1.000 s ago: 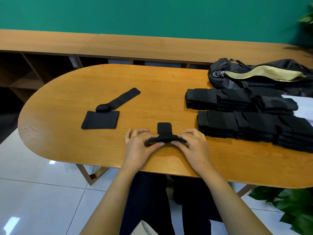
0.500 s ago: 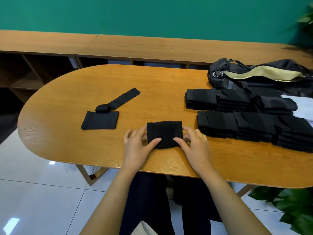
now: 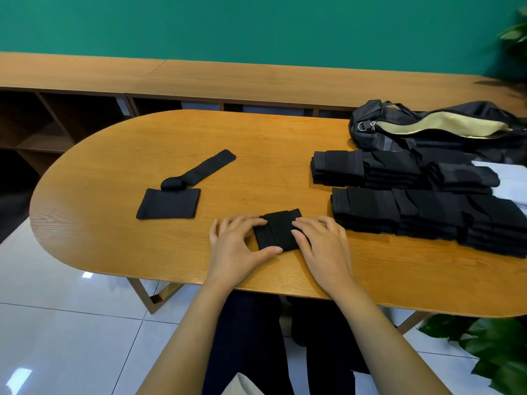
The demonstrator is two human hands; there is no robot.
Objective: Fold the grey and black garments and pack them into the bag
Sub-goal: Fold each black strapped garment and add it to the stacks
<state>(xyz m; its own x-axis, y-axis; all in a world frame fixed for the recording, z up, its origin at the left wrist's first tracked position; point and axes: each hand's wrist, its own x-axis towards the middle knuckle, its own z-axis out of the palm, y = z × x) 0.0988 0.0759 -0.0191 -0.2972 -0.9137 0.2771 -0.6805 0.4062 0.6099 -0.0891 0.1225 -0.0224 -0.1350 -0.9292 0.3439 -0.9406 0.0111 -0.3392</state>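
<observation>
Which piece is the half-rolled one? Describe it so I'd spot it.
On the oval wooden table, look left, away from the black stacks. Beyond the flat folded square lies a long black strip, the only piece stretched out with one end rolled.

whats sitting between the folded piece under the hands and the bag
Two rows of folded black garments, the near row and the far row, lie between the folded piece and the bag, as the head view shows.
</observation>
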